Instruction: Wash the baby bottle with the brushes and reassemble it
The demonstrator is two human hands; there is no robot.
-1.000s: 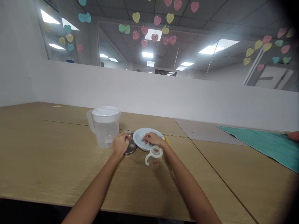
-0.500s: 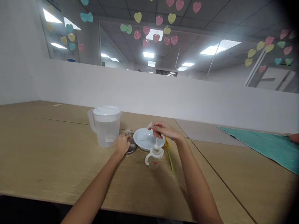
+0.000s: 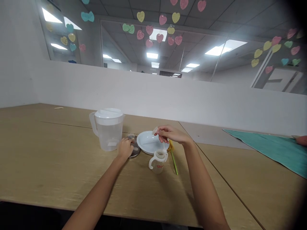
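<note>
My right hand (image 3: pixel 169 134) is above the white plate (image 3: pixel 144 150), its fingers pinching a small translucent piece (image 3: pixel 154 130) that looks like a baby bottle nipple. A pale thin tube appears to hang beneath these fingers, partly blurred against the plate. Just below stands an uncapped baby bottle (image 3: pixel 158 164), upright, with white side handles and red print. My left hand (image 3: pixel 125 148) rests at the left edge of a round metal dish (image 3: pixel 136 151), fingers curled over it. A small clear cap-like item (image 3: pixel 131 136) sits by those fingertips; whether they grip it is hidden.
A clear lidded pitcher (image 3: pixel 110 134) stands left of my left hand. A yellow-headed tool with a green handle (image 3: pixel 174 161) lies right of the bottle. A teal cloth (image 3: pixel 268 147) covers the far right, where another person's hand (image 3: pixel 301 140) shows at the edge.
The tube end with its small ball, seen over the bottle mouth before, has swung up and right, away from the opening. My left hand has stayed in place.
</note>
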